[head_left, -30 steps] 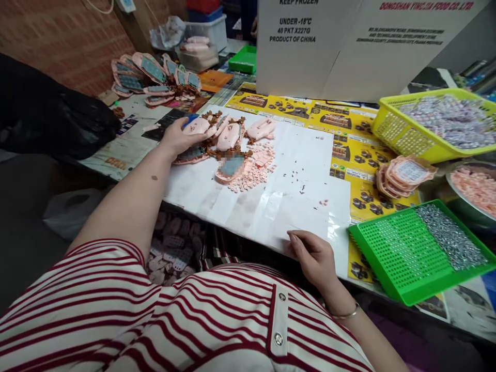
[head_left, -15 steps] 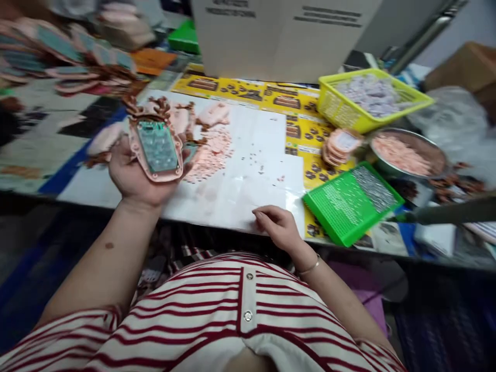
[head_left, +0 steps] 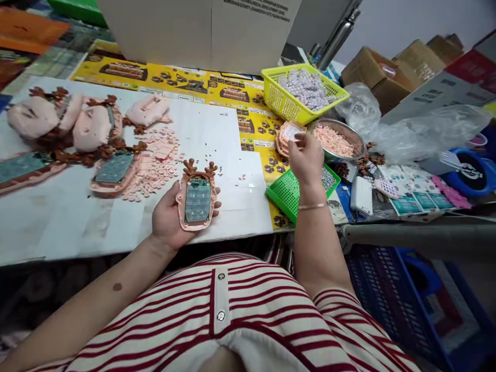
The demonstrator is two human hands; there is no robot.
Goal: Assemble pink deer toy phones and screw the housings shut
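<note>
In my left hand (head_left: 168,217) lies a pink plastic toy shell (head_left: 181,212) with brown antlers on top. Its open face is turned up and shows a green circuit board (head_left: 198,200) with a clear keypad layer. My fingers curl under and around its sides. Further right, my right hand (head_left: 308,160) reaches over the green tray (head_left: 282,192), its thumb and fingers pinched at the edge of the top pink round piece (head_left: 284,138), which has a whitish centre and sits on a small stack.
Several similar antlered shells (head_left: 93,128) lie at the left beside a spread of small pink buttons (head_left: 155,170). Behind my right hand stand a yellow basket (head_left: 287,106) of white packets and a metal bowl (head_left: 362,150) of pink parts. A large carton (head_left: 174,36) stands at the back.
My right hand has gone from the table's front edge out to the stack of pink round pieces. My left hand has brought the shell nearer my body. The view has swung to the right.
</note>
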